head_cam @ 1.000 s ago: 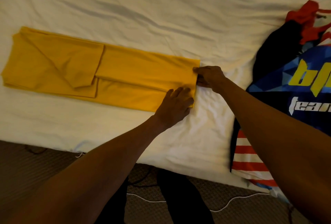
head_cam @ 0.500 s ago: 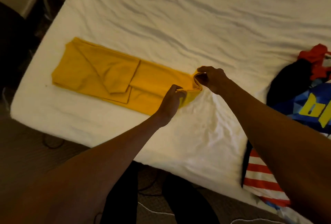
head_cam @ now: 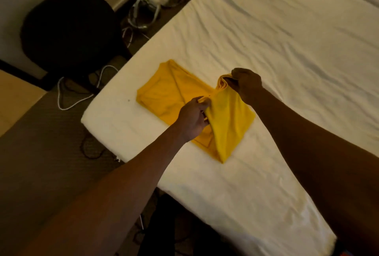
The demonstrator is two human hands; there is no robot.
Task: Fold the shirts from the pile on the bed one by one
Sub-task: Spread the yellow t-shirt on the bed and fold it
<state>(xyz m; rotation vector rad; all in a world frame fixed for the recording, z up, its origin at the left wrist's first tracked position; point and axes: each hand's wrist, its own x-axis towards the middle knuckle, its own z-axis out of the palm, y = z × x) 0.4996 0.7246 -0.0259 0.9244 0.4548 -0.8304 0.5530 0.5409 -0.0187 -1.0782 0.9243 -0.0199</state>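
Note:
A yellow shirt (head_cam: 170, 93), folded into a long strip, lies near the left corner of the white bed (head_cam: 287, 40). Its right end is lifted off the sheet and carried over toward the left. My left hand (head_cam: 193, 117) pinches the near corner of that lifted end. My right hand (head_cam: 246, 83) grips the far corner, bunched between its fingers. The raised cloth hangs between both hands and hides the middle of the strip. The pile of other shirts is out of view except for a coloured scrap (head_cam: 346, 252) at the bottom right corner.
A black round chair (head_cam: 67, 28) stands on the floor left of the bed. White cables (head_cam: 69, 100) and shoes (head_cam: 145, 9) lie on the carpet beside it. The bed's near edge (head_cam: 205, 204) runs diagonally below my arms.
Both hands have lifted the shirt's right end from the sheet and swung it leftward over the strip. The view turned left, so the shirt pile left the frame.

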